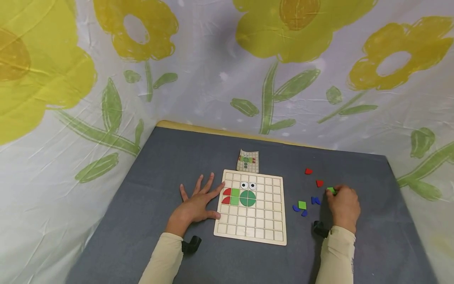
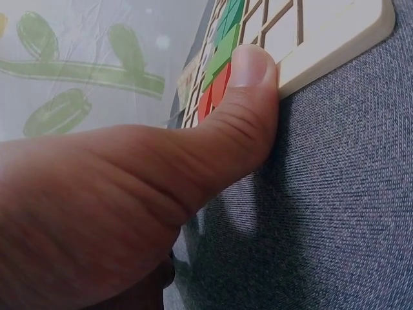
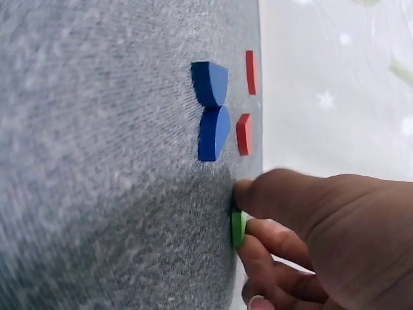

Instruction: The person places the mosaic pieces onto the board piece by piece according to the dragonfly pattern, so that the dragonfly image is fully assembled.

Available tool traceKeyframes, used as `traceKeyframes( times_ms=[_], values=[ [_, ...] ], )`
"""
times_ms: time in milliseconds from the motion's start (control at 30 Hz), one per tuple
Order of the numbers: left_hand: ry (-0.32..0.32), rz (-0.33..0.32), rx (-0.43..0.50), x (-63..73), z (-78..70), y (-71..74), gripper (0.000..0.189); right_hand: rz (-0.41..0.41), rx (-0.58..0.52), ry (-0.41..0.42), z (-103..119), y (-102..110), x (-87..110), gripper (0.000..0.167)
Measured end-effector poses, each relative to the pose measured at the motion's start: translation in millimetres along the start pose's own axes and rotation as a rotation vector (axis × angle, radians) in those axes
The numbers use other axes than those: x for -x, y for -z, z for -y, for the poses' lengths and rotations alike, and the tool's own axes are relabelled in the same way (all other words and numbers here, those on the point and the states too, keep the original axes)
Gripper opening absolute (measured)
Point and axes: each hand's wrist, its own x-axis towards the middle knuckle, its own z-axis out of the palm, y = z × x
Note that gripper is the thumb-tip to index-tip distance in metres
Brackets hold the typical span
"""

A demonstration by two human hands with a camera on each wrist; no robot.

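A wooden grid board (image 1: 250, 225) lies on the dark table, bearing two eye tiles (image 1: 248, 185), a dark green circle of quarter pieces (image 1: 248, 198), light green squares (image 1: 235, 197) and red quarter pieces (image 1: 226, 196). My left hand (image 1: 195, 207) rests with fingers spread at the board's left side; its thumb (image 2: 248, 71) touches the edge. To the right of the board, my right hand (image 1: 343, 207) pinches a light green square tile (image 3: 238, 228) between thumb and fingers, low at the table surface. Part of that tile is hidden by the fingers.
Loose on the right are two red pieces (image 1: 319, 183), another green square (image 1: 302, 205) and several blue quarter pieces (image 1: 315, 200). A small pattern card (image 1: 248, 161) stands curled behind the board. Flowered cloth (image 1: 213, 79) hangs behind the table (image 1: 184, 150).
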Motion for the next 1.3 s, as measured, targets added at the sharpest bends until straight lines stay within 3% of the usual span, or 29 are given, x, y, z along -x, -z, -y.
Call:
traceKeyframes(
  times_ms=[167,367,467,567,700,833,1067,1300],
  values=[
    [-0.007,0.001,-0.002,0.1,0.4,0.0,0.107,-0.018,-0.030,0.047,0.7,-0.7,0.6,0.037],
    [-0.011,0.003,-0.005,0.2,-0.2,0.2,0.107,0.030,-0.061,0.115,14.3,4.1,9.2,0.039],
    [-0.017,-0.003,-0.005,0.2,-0.5,0.6,0.107,0.066,-0.055,0.183,29.1,6.5,17.1,0.040],
    [-0.013,0.002,-0.003,0.4,-0.6,1.3,0.107,0.088,-0.048,0.307,45.8,4.7,25.1,0.037],
    [-0.011,0.004,-0.002,0.8,-0.8,1.8,0.107,0.139,-0.086,0.499,68.2,-5.0,35.5,0.029],
    [-0.016,-0.002,0.003,0.9,-1.2,1.1,0.106,0.233,-0.115,0.614,90.1,-19.0,47.6,0.028],
    [-0.012,-0.003,0.008,0.5,-2.3,1.1,0.106,0.327,-0.122,0.722,116.0,-43.7,63.3,0.026],
    [-0.007,0.004,0.004,1.1,-0.2,1.1,0.107,0.324,-0.044,0.787,123.5,-54.6,68.1,0.026]
  ],
)
